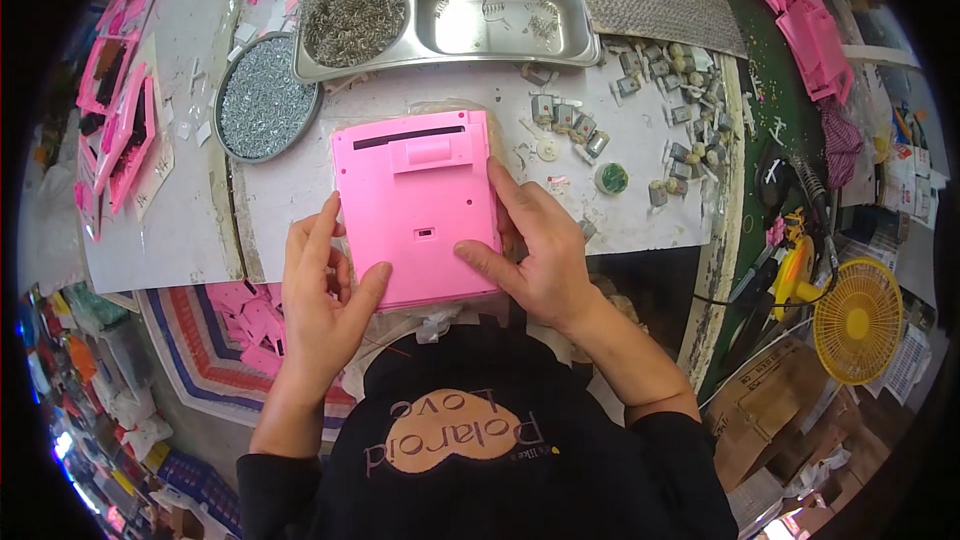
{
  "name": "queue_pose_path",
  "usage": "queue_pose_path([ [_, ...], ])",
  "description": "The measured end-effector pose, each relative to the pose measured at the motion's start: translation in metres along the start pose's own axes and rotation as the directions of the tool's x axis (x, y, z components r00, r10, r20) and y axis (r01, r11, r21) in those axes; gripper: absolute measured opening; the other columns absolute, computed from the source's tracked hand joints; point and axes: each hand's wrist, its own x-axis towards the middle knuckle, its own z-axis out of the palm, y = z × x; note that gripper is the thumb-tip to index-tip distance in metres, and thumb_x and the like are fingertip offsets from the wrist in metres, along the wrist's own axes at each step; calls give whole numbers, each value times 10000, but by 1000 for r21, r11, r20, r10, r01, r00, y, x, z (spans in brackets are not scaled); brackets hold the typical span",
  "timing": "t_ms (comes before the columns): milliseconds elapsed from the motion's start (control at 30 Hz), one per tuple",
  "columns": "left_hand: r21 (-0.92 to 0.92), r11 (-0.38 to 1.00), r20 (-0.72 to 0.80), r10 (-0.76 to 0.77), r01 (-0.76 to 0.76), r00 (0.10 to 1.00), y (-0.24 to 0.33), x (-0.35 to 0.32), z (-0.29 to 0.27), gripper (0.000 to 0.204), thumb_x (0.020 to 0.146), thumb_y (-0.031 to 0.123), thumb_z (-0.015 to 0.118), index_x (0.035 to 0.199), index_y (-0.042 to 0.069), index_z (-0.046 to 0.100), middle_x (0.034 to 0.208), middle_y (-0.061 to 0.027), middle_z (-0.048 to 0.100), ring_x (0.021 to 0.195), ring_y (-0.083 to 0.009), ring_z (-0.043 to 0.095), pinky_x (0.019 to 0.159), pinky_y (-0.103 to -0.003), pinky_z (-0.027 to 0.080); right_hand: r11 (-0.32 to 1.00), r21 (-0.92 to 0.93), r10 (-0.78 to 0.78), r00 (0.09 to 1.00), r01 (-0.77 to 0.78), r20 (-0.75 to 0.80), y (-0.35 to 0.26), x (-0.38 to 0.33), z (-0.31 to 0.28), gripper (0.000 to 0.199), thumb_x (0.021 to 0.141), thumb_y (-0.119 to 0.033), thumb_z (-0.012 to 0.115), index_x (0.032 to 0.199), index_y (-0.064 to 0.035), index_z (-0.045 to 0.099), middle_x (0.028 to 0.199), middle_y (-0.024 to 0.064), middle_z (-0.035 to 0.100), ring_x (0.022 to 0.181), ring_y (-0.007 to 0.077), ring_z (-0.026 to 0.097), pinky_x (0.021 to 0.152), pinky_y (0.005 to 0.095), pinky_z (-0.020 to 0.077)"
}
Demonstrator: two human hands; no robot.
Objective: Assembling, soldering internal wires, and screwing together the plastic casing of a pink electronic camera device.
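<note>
A: Head view, looking down. What's in the hands?
B: Both hold a pink plastic casing [415, 202], flat, back side up, w/ a slot near its far edge & a small hole near the middle. It sits at the near edge of the white work surface [620, 215], just above the person's chest.
A: Grip?
B: Left hand [322, 290] clasps the lower-left corner, thumb on top, fingers along the side edge. Right hand [535, 250] clasps the lower-right side, thumb pressed on the panel, fingers up along the right edge.
A: Around it?
B: Far side: a steel compartment tray [450, 35] w/ springs; left of that a round dish of screws [264, 96]. Right: small motors [640, 100] scattered. Far left: more pink parts [120, 130]. Lower right, off the bench: a yellow fan [858, 322].
</note>
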Motion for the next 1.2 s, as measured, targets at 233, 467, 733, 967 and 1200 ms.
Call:
queue_pose_path([
  [233,-77,991,-42,111,-114,993,-5,-7,7,784,874,11,741,1578,-1,397,1219,-113,509,825,-105,522,597,-213,448,999,11,-52,999,53,-10,5,-1,2,822,871,-353,804,1499,60,474,855,150,537,741,304,560,671,404,492],
  [467,103,987,23,119,-121,993,-11,-15,5,743,908,44,724,1571,-22,395,1012,-81,518,798,-132,505,579,-248,439,992,-27,-124,992,124,12,6,1,-2,795,875,-344,810,1473,76,497,874,146,542,737,283,545,675,387,482],
  [733,110,994,39,26,-30,999,-9,-19,3,684,915,70,705,1538,-34,441,990,-88,511,843,-156,513,717,-296,464,995,-42,-86,994,89,67,1,10,-12,757,864,-381,809,1415,70,551,899,148,569,781,297,595,688,387,504],
  [967,580,683,295,331,-443,896,9,8,-7,660,898,231,683,1486,-17,515,1545,-214,483,1465,-395,387,1151,-507,338,987,-139,-69,992,83,103,-5,14,-21,734,833,-417,823,1358,50,611,887,119,575,729,284,600,662,392,510],
  [1200,516,729,336,309,-449,890,-4,12,-12,624,927,243,633,1485,-11,522,1612,-199,424,1514,-441,318,1233,-529,241,982,-143,-108,989,122,103,1,12,-17,770,817,-423,831,1394,30,595,905,129,571,746,294,605,668,383,513],
])
